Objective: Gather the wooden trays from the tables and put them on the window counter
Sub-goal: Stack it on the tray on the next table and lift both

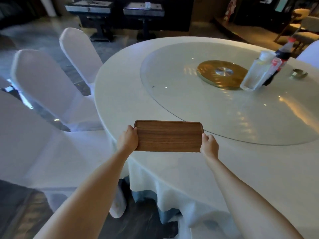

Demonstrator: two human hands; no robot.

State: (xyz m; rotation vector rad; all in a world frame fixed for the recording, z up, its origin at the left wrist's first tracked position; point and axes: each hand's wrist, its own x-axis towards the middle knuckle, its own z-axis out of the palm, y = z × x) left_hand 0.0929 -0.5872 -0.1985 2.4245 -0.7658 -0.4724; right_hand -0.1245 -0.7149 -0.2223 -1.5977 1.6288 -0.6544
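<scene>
A brown rectangular wooden tray with rounded corners lies flat near the front edge of a round table covered in a white cloth. My left hand grips the tray's left short end. My right hand grips its right short end. Both arms reach forward from the bottom of the view. Whether the tray rests on the cloth or is held just above it cannot be told.
A glass turntable with a gold hub fills the table's middle. On it stand a clear bottle and a cola bottle; a small metal dish lies beyond. White-covered chairs line the left side. Dark tables stand at the back.
</scene>
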